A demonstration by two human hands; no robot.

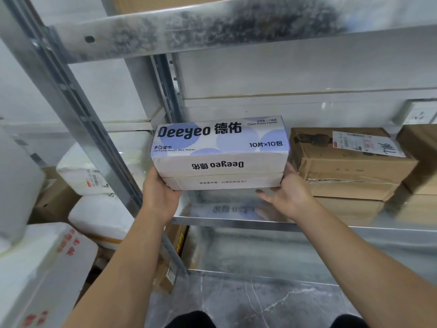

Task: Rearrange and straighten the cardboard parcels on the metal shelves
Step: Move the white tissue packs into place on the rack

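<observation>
fingers [263, 193] under wipes box [220, 150] ends, long axis left-right, logo upward

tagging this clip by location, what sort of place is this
Probably a parcel storeroom or stockroom: bare galvanised metal shelving, a taped brown cardboard parcel with a printed shipping label, and white plastic-bagged packages stacked beside the rack. The left hand and right hand hold a white-and-purple wet-wipes box.

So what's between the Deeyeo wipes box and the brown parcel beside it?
Only the right hand, pressed to the end of the wipes box, in the head view.
</observation>
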